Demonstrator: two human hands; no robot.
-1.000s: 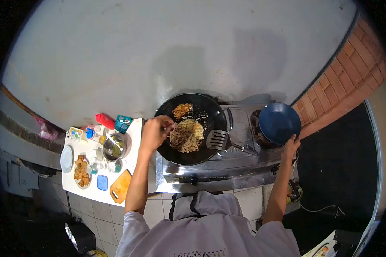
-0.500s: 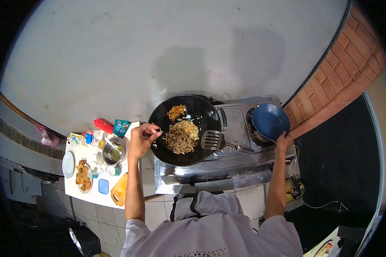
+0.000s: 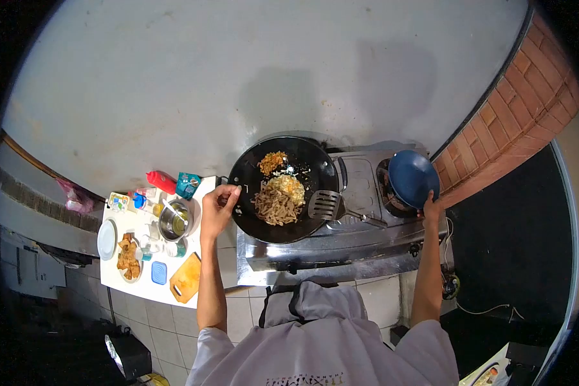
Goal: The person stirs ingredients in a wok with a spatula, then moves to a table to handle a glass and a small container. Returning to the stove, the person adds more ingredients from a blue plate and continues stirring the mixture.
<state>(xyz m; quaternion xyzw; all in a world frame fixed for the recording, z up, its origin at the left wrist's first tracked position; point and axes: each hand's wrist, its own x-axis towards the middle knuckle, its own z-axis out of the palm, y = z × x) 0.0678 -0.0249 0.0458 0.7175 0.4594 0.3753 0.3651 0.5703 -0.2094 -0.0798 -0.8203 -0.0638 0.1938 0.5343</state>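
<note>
A black wok stands on the stove, holding cooked egg, brown strips of food and an orange-brown chopped heap. My left hand is at the wok's left rim, thumb and forefinger pinched together; what they hold, if anything, is too small to make out. Over the right burner, my right hand grips a blue pan at its lower right edge, and the pan is tilted. Its handle does not show. A slotted spatula rests across the wok's right rim, its handle pointing right.
Left of the stove, a white table carries a metal bowl, a plate of browned food, a cutting board, a blue lid and a red bottle. A brick pillar rises at right.
The view has shifted slightly. The blue pan tilts more steeply in my right hand. A small black thing seen at my left fingertips earlier no longer shows there.
</note>
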